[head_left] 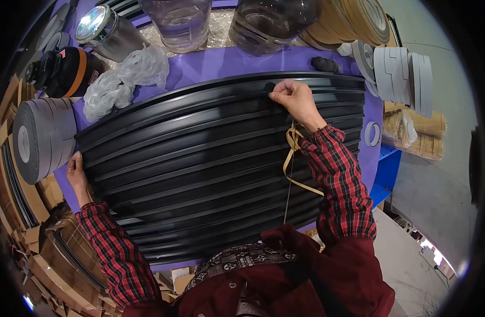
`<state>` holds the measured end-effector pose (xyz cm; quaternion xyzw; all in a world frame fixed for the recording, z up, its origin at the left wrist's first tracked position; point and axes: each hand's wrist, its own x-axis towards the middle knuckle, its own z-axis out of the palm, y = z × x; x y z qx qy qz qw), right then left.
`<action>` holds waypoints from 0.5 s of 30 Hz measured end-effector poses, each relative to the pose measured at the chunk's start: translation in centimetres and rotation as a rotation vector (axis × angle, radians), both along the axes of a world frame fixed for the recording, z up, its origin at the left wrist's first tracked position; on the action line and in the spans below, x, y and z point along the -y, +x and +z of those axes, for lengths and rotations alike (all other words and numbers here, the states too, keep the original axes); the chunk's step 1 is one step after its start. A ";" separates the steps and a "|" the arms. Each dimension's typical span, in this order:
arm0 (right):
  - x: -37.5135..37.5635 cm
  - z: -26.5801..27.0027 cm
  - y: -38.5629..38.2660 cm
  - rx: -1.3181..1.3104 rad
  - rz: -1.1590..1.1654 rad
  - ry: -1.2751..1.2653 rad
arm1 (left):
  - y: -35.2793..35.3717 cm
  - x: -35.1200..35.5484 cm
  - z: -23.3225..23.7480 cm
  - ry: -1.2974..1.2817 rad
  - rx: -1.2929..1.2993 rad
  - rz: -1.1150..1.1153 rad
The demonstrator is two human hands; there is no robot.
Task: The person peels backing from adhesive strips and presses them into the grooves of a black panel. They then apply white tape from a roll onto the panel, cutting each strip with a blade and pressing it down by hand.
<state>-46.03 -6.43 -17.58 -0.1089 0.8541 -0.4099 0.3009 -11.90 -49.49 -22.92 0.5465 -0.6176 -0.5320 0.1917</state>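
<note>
Long black ribbed strips lie side by side across the purple tabletop. At their left ends is my left hand, fingers stretched out and resting against the edge, with no grip visible. My right hand hovers over the upper strips toward the right, thumb and fingers pinched together; whatever is between the fingertips is too small to make out. Below my right wrist a yellow ribbon hangs in a loop, and a thin cord runs down over the strips.
Grey tape rolls stand at the left, beside crumpled clear plastic. Two large clear containers line the far side. More white rolls and a small white ring sit at the right. Cardboard pieces fill the lower left.
</note>
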 end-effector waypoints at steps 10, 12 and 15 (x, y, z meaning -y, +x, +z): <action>0.7 0.7 -0.1 -0.114 0.118 0.128 | -0.1 0.1 0.1 -0.032 0.037 -0.026; 0.9 0.8 -0.2 -0.128 0.118 0.138 | -0.5 -0.5 0.7 -0.021 0.046 -0.010; 1.0 1.3 -0.3 -0.169 0.166 0.194 | -0.5 -0.2 0.3 -0.028 0.047 -0.021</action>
